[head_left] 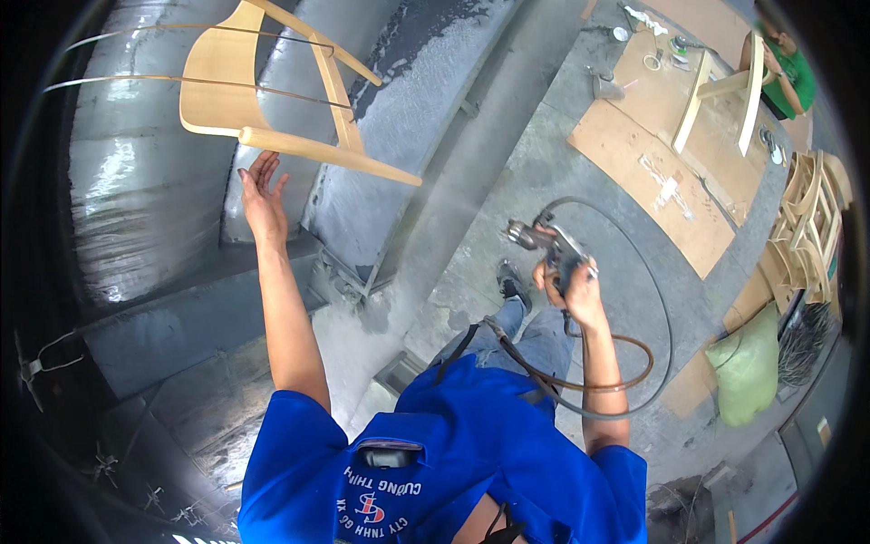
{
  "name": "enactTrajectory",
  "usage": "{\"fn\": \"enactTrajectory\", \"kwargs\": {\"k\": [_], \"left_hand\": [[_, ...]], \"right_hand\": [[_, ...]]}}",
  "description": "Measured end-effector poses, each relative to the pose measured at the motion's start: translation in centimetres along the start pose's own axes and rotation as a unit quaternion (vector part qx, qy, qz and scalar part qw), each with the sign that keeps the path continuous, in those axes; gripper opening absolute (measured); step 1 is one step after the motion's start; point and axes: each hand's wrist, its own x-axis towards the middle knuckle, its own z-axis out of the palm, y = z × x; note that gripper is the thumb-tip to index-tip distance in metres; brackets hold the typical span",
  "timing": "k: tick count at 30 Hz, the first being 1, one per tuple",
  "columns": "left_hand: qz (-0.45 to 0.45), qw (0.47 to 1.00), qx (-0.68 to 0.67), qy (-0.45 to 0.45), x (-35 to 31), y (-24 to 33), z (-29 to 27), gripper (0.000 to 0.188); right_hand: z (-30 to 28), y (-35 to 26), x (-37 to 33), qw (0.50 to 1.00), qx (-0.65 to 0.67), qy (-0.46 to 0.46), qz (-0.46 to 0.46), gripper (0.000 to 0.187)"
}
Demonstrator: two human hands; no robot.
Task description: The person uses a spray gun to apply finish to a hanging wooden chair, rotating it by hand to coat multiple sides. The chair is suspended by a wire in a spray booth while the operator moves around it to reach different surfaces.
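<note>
A pale wooden chair part (217, 91), with a curved backrest and tapering legs, hangs at the upper left on two thin metal rods. My left hand (264, 195) reaches up just below its nearer leg, palm turned up and fingers apart. Whether the fingertips touch the wood I cannot tell. My right hand (577, 288) is wrapped round the handle of a metal spray gun (548, 240), its nozzle pointing left toward the chair part. A dark hose (669, 317) loops from the gun around my right forearm.
Grey metal drums or ducts and a trough (408, 154) line the left. Cardboard sheets (634, 181) lie on the floor at right, with a wooden frame (702, 100) and a person in green (797, 86) beyond. Stacked wooden frames (802, 236) and a pale green sack (748, 372) stand at far right.
</note>
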Motion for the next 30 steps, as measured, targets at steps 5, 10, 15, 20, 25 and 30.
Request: {"fn": "enactTrajectory", "kwargs": {"k": [5,10,15,20,25,30], "left_hand": [[-0.005,1.0,-0.022,-0.003,-0.6,-0.1,0.5,0.064],[-0.004,0.999,-0.044,0.003,-0.7,0.6,2.4,0.063],[0.027,0.996,-0.081,-0.024,0.5,0.7,6.6,0.06],[0.116,0.97,-0.177,-0.122,4.1,-4.2,9.8,0.047],[0.093,0.995,-0.022,-0.033,11.5,-13.8,11.8,0.033],[0.292,0.908,0.282,-0.104,17.5,-19.6,14.4,0.044]], "right_hand": [[-2.8,6.2,4.1,0.985,-0.085,0.058,0.139,0.059],[-5.2,10.9,6.6,0.963,-0.181,0.105,0.171,0.051],[-7.0,8.8,5.1,0.95,-0.231,0.135,0.162,0.049],[-7.2,4.7,2.2,0.962,-0.18,0.17,0.114,0.062],[-7.4,2.6,-0.8,0.96,-0.174,0.198,0.092,0.067],[-8.1,2.5,-3.7,0.957,-0.161,0.223,0.089,0.08]]}}
